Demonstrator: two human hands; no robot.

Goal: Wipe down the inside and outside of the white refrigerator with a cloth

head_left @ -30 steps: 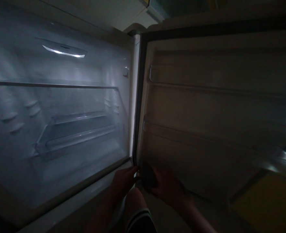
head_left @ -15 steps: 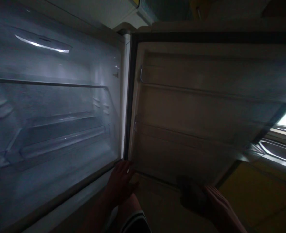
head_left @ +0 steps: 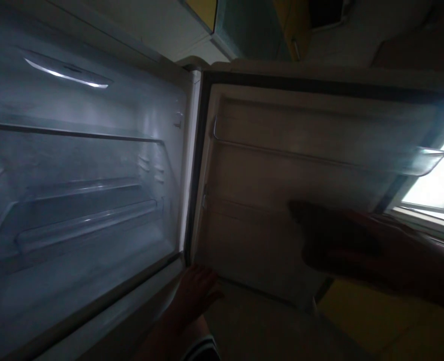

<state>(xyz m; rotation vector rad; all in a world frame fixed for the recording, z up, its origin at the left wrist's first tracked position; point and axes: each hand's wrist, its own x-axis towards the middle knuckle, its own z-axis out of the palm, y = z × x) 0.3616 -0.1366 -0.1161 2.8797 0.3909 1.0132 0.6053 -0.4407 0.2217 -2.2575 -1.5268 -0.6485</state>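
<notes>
Left hand (head_left: 197,296), bottom centre of frame: fingers loosely spread, nothing in them. The tips point up at the lower hinge-side corner, where the cabinet sill (head_left: 105,311) meets the door liner (head_left: 259,220). They look to rest on that edge, but it's too dim to be sure of contact.

Right hand (head_left: 372,250), centre right: motion-blurred and very dark, so I cannot tell the finger state. There's a dark shape (head_left: 319,228) at its fingertip end, maybe a cloth or maybe just shadow. The hand reaches in from the right edge, fingers toward the left, in front of the liner's lower half; whether it touches is unclear.

The door liner fills the centre and right of the frame, swung wide open. Its long features run left to right:
- upper wire rail (head_left: 300,153)
- a second ledge just above the right hand
- a clear door bin (head_left: 427,160) at far right

The right hand is the nearer one to the liner face, which lies up and left of its fingers. The left hand is only at the corner.

In the left half, the lit cavity has a lamp (head_left: 65,75), a glass shelf (head_left: 75,133) and a clear tray (head_left: 86,215). A bright window (head_left: 442,185) sits at the right edge.
</notes>
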